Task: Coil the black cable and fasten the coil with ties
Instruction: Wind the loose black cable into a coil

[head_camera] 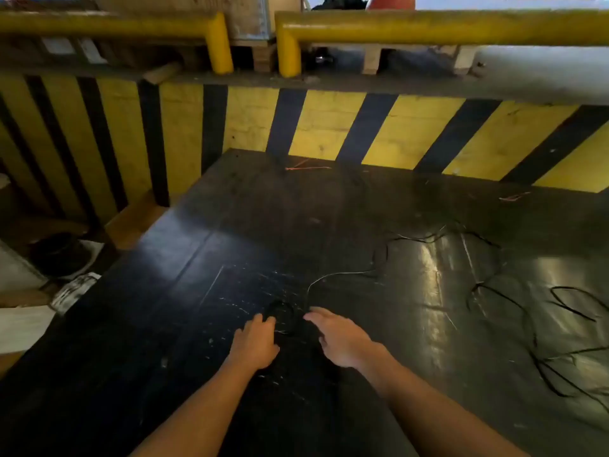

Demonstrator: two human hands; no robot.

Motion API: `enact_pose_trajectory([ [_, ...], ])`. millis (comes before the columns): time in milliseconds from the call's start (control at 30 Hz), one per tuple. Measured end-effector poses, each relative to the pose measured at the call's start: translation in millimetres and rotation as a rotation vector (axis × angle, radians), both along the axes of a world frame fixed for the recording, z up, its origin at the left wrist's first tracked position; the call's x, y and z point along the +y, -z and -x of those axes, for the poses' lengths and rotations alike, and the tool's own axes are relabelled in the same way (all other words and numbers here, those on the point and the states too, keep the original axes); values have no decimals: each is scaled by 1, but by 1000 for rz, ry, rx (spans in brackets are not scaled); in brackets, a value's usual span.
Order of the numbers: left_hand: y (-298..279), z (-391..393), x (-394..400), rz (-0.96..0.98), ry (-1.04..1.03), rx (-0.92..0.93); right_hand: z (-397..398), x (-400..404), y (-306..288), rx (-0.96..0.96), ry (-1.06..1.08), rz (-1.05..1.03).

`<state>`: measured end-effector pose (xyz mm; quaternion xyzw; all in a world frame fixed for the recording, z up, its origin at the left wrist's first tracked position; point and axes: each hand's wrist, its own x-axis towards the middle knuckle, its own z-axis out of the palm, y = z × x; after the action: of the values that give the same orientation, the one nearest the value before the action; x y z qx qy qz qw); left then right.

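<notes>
Two bare hands reach over the dark counter [204,258]. Between them lies a small coil of black cable [281,316], its loose length trailing far and right. Left hand [255,341] touches the coil, grip loosely curled; right hand [336,338] hovers beside it, fingers spread.

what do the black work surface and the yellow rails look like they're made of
Work surface: probably coated board or sheet, smooth and semi-glossy; it shows glare patches, fine scratches and a seam. Yellow rails: likely painted metal tube; round section, bent corners, glossy paint scuffed darker in places.
</notes>
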<state>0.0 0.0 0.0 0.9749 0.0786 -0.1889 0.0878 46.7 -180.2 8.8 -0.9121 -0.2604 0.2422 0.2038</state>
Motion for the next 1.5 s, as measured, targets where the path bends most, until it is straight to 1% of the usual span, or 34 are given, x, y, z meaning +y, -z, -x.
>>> enact_pose_trajectory([
  [100,5,-1,5,32,-22,-40,-2,27,8,5,-109,55],
  [167,6,-2,5,36,4,-55,-3,36,15,38,-75,136],
  [233,5,-2,2,36,45,-31,-4,33,23,47,-33,201],
  [333,2,-3,-2,12,119,29,0,20,27,-7,-1,214],
  [433,-11,-3,-8,12,237,81,16,-2,22,-19,5,231],
  [533,-36,-11,-20,26,350,40,28,-28,7,-68,67,155],
  [633,-80,-23,-33,68,428,-75,27,-55,-32,-209,131,92],
  [733,-135,-34,-47,147,480,-146,19,-84,-88,-399,188,67],
  [833,-197,-37,-66,320,480,-235,17,-110,-154,-583,239,53],
  [933,-258,-32,-77,480,479,-414,22,-140,-215,-737,292,-3],
  [1033,-310,-22,-87,692,429,-572,33,-170,-259,-802,343,22],
  [1133,-349,-10,-103,899,381,-611,44,-188,-289,-784,356,111],
  [1233,-381,7,-133,998,376,-631,54,-197,-311,-751,338,125],
  [1267,-389,13,-145,1037,377,-620,56,-197,-315,-703,338,73],
  [1300,-397,18,-156,1073,385,-599,59,-196,-319,-634,352,-25],
  [1367,-409,28,-176,1115,426,-550,66,-187,-326,-522,390,-288],
  [1433,-420,36,-195,1135,470,-516,70,-180,-335,-499,469,-536],
  [1500,-431,42,-208,1160,488,-495,75,-181,-347,-512,492,-686],
])
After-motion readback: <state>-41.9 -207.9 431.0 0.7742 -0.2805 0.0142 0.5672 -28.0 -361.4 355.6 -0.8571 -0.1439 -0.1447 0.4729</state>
